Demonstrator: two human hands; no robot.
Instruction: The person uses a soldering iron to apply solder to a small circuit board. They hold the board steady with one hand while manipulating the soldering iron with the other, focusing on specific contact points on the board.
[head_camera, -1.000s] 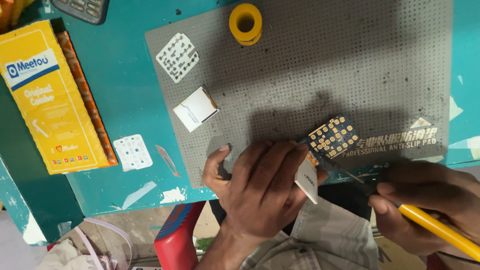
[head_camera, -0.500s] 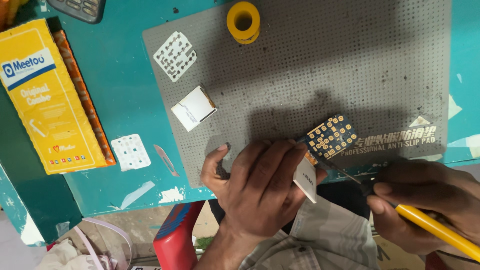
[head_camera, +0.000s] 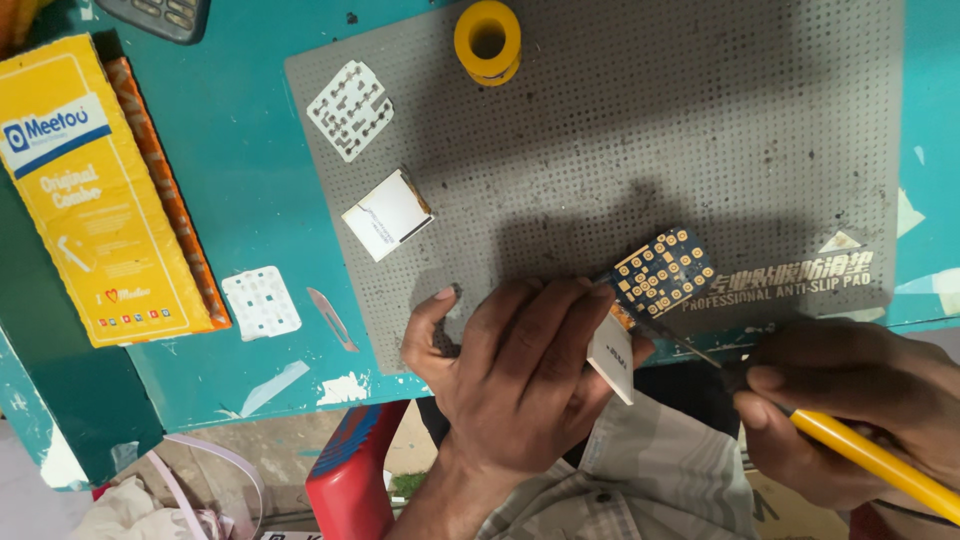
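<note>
My left hand (head_camera: 520, 375) rests at the front edge of the grey perforated mat (head_camera: 700, 120), its fingers pressing down a small dark circuit board with gold pads (head_camera: 663, 272). A white block (head_camera: 610, 357) sticks out under the same fingers. My right hand (head_camera: 850, 405) grips a yellow-handled tool (head_camera: 875, 462) whose thin metal tip reaches toward the board's lower edge.
A yellow tape roll (head_camera: 487, 40) sits at the mat's far edge, with a white keypad membrane (head_camera: 349, 109) and a white square part (head_camera: 387, 214) further left. On the teal table (head_camera: 240, 200) lie a yellow box (head_camera: 95, 190), another membrane (head_camera: 261, 302) and a blade (head_camera: 331, 318). A red stool (head_camera: 350, 475) stands below.
The view has shifted slightly; both hands and the board stay where they were.
</note>
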